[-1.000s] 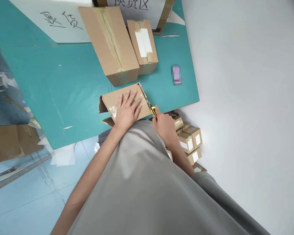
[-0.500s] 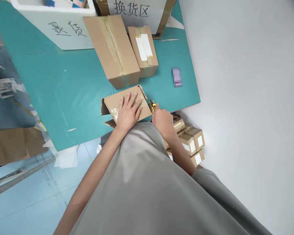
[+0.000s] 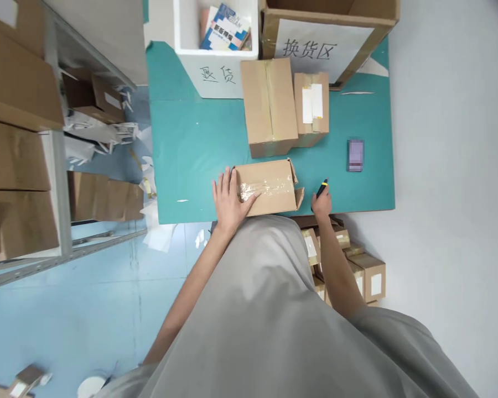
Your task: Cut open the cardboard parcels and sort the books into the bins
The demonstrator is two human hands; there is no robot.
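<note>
A small cardboard box (image 3: 269, 190) with shiny clear tape lies near the front edge of the green table. At its right end the flaps stand open. My left hand (image 3: 228, 202) rests with fingers apart at the box's left end, thumb lying across the taped top. To the right of the box, my right hand (image 3: 322, 203) is closed around a black and yellow utility knife (image 3: 322, 188), pointing up and away from me. The knife is apart from the box, and its blade is too small to make out.
Behind lie a larger taped box (image 3: 269, 105) and a labelled box (image 3: 311, 105). Further back stand a white bin (image 3: 219, 74) with books and a big open carton (image 3: 336, 33). A phone-like blurred object (image 3: 356, 155) lies right. Shelving (image 3: 60, 166) is left; boxes (image 3: 371, 276) sit below the table.
My left hand has slid from the box's top to its left end. My right hand has drawn away from the box's right end with the knife. The view has turned and shifted.
</note>
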